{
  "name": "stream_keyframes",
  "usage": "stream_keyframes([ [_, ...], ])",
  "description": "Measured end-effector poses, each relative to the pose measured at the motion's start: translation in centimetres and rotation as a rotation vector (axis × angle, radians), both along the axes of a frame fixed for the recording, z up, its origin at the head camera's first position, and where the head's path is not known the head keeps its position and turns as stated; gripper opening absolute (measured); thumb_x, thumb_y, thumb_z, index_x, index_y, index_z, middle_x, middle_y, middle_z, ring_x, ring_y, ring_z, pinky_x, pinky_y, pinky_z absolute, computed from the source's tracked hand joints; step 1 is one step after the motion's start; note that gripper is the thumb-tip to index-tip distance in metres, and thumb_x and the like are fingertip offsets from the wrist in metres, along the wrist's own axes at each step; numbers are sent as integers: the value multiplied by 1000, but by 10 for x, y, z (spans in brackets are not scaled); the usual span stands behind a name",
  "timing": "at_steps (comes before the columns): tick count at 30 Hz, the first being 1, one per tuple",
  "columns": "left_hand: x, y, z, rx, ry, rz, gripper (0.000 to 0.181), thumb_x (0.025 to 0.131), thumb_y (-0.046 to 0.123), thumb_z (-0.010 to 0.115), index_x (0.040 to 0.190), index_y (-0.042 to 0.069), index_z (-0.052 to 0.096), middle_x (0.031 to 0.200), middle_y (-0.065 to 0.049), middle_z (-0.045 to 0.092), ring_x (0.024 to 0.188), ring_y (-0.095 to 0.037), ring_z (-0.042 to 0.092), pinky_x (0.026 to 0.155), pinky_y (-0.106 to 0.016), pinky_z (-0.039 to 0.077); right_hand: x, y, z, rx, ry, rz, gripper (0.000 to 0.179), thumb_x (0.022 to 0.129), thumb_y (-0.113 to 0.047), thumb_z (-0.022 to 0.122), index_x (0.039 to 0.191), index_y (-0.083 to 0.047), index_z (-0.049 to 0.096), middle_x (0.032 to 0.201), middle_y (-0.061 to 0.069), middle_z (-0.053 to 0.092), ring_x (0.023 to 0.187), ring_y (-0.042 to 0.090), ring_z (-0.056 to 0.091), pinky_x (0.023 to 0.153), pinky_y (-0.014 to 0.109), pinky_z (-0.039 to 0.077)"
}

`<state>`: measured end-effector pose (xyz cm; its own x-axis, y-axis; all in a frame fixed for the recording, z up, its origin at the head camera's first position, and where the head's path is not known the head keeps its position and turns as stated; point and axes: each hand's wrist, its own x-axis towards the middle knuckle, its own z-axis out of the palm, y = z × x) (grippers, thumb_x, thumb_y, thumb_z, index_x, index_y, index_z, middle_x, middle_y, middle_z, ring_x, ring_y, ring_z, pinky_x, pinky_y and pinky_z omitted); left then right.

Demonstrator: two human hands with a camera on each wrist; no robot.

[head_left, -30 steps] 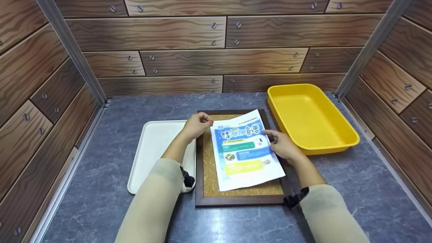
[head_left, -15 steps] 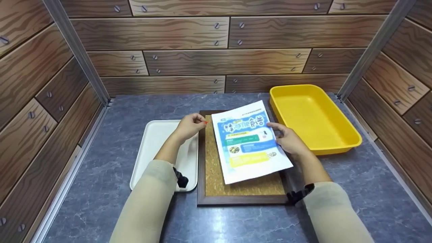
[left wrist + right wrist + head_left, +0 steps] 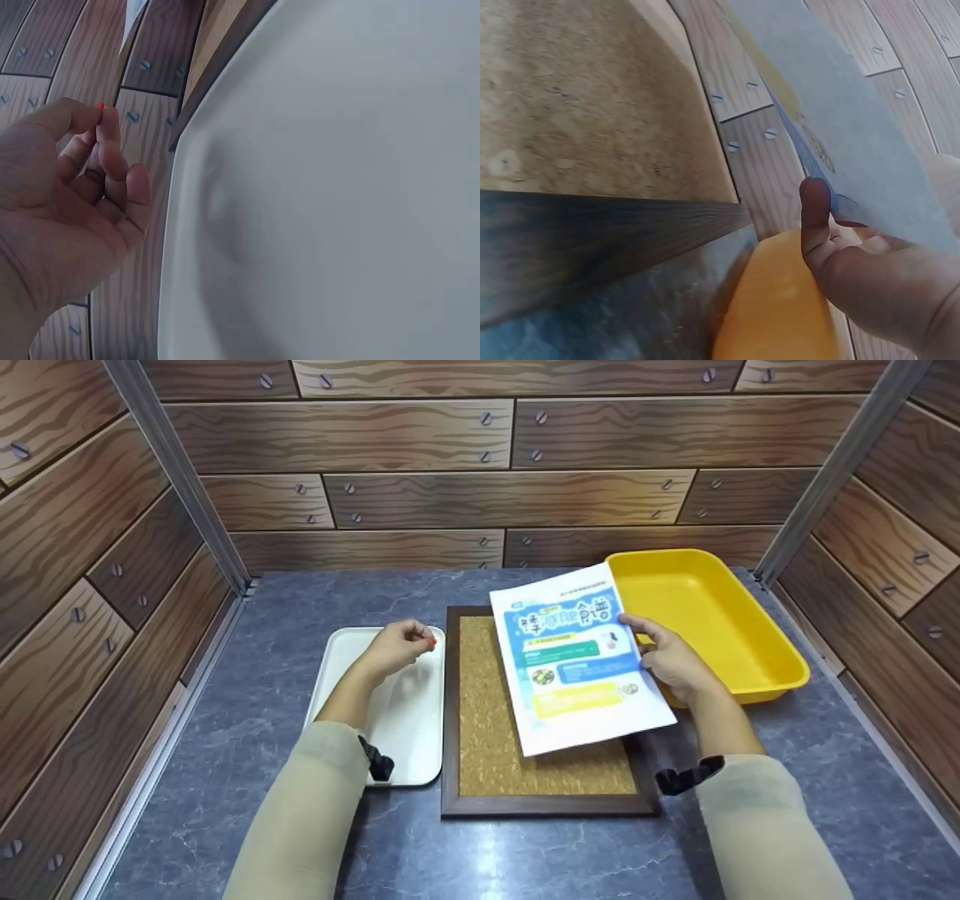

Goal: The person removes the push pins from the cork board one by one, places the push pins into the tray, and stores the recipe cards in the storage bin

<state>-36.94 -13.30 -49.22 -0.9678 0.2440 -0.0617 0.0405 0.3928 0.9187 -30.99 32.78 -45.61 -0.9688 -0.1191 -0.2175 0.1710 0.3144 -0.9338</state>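
My left hand [image 3: 391,651] is over the white tray [image 3: 409,742], pinching a small red push pin [image 3: 100,106] between thumb and forefinger; only its red tip shows. With my right hand [image 3: 679,666] I grip a printed paper sheet [image 3: 585,690] by its right edge, thumb on the printed side. The sheet carries blue, green and yellow blocks with large lettering. It is held tilted above the cork board [image 3: 484,735], and hides the board's upper right part. In the right wrist view the sheet is lifted well above the cork.
A yellow plastic bin [image 3: 712,622] stands at the back right, its left corner overlapped by the sheet and right hand. The board's dark frame [image 3: 547,806] lies close beside the tray. Wood-patterned walls [image 3: 420,435] enclose the grey marbled table [image 3: 285,592] at the back and sides.
The right hand has raised the sheet from the cork board and carried it rightward and away toward the bin. The left hand, keeping the red push pin, has moved left from the board to above the tray.
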Motion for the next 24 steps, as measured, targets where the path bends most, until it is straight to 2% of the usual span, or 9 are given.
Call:
stream_keyframes([
  [4,1,-10,1,-10,-18,-2,12,102,10,65,111,4,70,99,2,74,96,-17,62,75,-21,48,-3,8,6,22,-2,-18,86,97,14,43,173,-25,31,176,10,27,120,24,57,87,24,58],
  [7,1,-17,1,-23,-32,-8,14,103,11,64,113,4,69,102,1,75,97,-17,62,76,-21,48,-5,16,9,0,2,-23,88,95,16,41,173,-24,30,175,10,26,117,20,60,88,25,60],
  [13,1,-34,-4,-52,-64,-41,12,104,10,63,113,5,69,100,4,73,95,-13,59,78,-23,49,-10,39,14,-20,1,-51,93,93,19,40,174,-23,26,169,8,29,111,13,64,91,26,63],
  [19,4,-49,-9,-71,-127,-56,13,105,9,63,114,5,70,103,1,74,88,-13,59,76,-26,50,-13,63,16,63,-11,-89,92,94,18,39,175,-24,23,171,11,28,109,13,64,90,26,63],
  [24,5,-55,-15,-60,-163,-42,13,105,11,64,113,3,70,102,-2,74,73,-9,54,68,-24,46,-15,81,12,181,-21,-117,90,97,17,39,175,-24,22,175,15,23,112,19,59,88,25,60],
])
